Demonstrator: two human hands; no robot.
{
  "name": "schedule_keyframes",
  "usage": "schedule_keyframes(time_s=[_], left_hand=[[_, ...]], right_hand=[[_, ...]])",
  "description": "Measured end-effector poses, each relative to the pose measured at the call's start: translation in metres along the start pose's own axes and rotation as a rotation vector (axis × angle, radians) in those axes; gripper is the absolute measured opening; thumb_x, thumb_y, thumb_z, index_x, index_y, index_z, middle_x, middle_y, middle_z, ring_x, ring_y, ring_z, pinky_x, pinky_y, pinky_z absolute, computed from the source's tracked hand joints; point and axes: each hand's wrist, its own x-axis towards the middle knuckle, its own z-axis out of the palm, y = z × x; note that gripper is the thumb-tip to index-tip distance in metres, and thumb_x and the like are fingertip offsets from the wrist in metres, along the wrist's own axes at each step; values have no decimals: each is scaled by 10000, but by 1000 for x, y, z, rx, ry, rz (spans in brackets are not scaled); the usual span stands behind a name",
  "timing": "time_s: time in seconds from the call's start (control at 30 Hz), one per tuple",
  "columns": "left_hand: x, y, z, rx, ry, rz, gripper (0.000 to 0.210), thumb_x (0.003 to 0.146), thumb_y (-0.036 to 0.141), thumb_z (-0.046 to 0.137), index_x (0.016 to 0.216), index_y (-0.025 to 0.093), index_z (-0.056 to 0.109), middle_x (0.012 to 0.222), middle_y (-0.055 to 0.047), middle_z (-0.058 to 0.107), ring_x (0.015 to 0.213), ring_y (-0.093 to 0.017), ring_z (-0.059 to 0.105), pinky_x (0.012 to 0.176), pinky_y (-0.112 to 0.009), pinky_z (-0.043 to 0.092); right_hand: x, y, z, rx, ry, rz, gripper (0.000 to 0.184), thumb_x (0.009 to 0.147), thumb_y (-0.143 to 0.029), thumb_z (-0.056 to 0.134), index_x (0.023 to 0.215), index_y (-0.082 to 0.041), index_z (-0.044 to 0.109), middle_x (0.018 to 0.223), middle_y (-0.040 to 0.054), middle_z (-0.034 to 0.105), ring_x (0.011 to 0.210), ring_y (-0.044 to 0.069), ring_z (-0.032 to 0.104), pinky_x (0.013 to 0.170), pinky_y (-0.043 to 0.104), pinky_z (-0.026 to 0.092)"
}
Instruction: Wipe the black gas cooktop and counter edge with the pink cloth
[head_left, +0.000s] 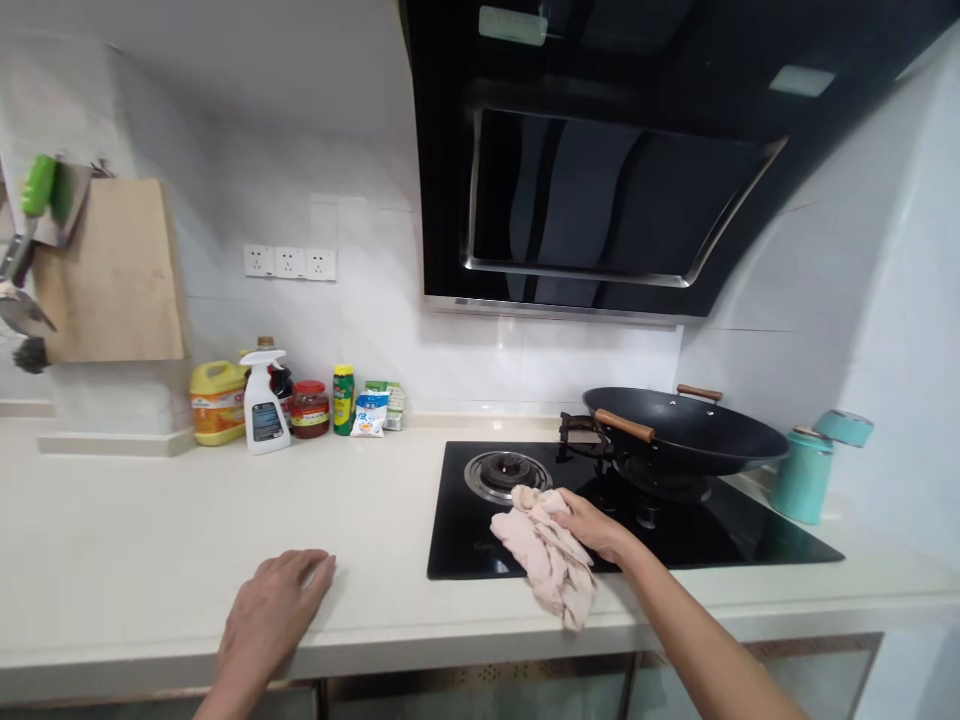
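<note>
My right hand (592, 525) is closed on a pale pink cloth (551, 560), bunched up on the black glass gas stove (472, 545). The cloth's lower end hangs over the front of the worktop. Just behind it is the left burner (508, 472), bare, with its pot support off to the side. To the left, my left hand (276, 605) rests on the white countertop (375, 540) near its front edge, holding nothing, the fingers loosely bent and the thumb apart.
A black wok (690, 430) with wooden handles sits over the right burner. Beside it stands a turquoise canister (804, 475). Along the wall are a white spray bottle (264, 405), a yellow oil jug (217, 405) and a red-lidded jar (310, 410). A range hood (600, 200) overhangs the stove.
</note>
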Motion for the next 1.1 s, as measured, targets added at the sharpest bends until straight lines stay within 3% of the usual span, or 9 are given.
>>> schedule_keyframes(time_s=[0.17,0.23,0.3,0.4,0.53,0.63,0.77,0.93,1.1], left_hand=[[2,0,1,-9,-16,-11,494,919,505,394,1030,233,791,1134,-79,781,1111,-337,668,925,-427,509],[2,2,0,-6,-37,-15,498,927,500,385,1042,232,788,1148,-82,776,1127,-343,660,926,-431,504],[2,3,-1,2,-55,-18,499,932,499,381,1050,230,784,1167,-84,769,1140,-347,652,930,-434,498],[2,2,-2,12,-67,-13,510,936,501,372,1063,220,778,1195,-91,756,1157,-349,639,945,-439,486],[1,4,0,38,-73,-24,517,923,501,363,1060,224,778,1187,-82,757,1152,-330,635,940,-419,479],[0,8,0,68,-62,-17,522,922,492,348,1060,229,777,1174,-72,762,1140,-318,634,941,-411,471],[-1,14,-1,82,-68,-53,525,916,511,358,1079,238,776,1204,-62,755,1159,-334,622,945,-428,470],[3,9,-3,-31,-107,-101,553,901,603,387,1099,264,777,1252,-56,742,1208,-343,608,995,-446,465],[11,-4,0,-81,-134,-113,585,884,654,378,1120,289,770,1322,-45,710,1262,-348,592,1037,-485,456]], right_hand=[[-11,3,-44,-248,150,28,584,786,-194,543,1370,-187,552,1380,133,566,1269,252,538,1108,398,388],[-18,-5,-52,-310,222,21,591,826,-182,488,1415,-201,527,1469,131,486,1358,253,461,1160,400,321],[-25,-15,-48,-393,263,-21,512,893,-230,440,1390,-227,562,1464,111,497,1369,252,443,1173,399,296],[-33,-26,-21,-559,153,-61,505,969,-445,417,1427,-281,553,1496,81,499,1375,272,443,1163,418,301],[-30,-25,17,-738,-26,153,787,900,-755,390,1574,-349,365,1681,41,247,1487,380,276,1179,545,215],[-16,-25,30,-786,-11,258,817,881,-788,362,1589,-383,317,1677,43,258,1436,424,335,1132,604,227],[11,-43,51,-788,17,273,803,892,-754,363,1578,-338,344,1664,118,265,1431,449,326,1103,624,220],[28,-83,110,-719,-56,142,781,876,-787,378,1510,-336,439,1665,137,234,1468,433,261,1112,608,201],[-1,-111,166,-616,-157,-243,581,880,-676,478,1344,-345,590,1629,62,303,1349,387,372,1067,600,258]])
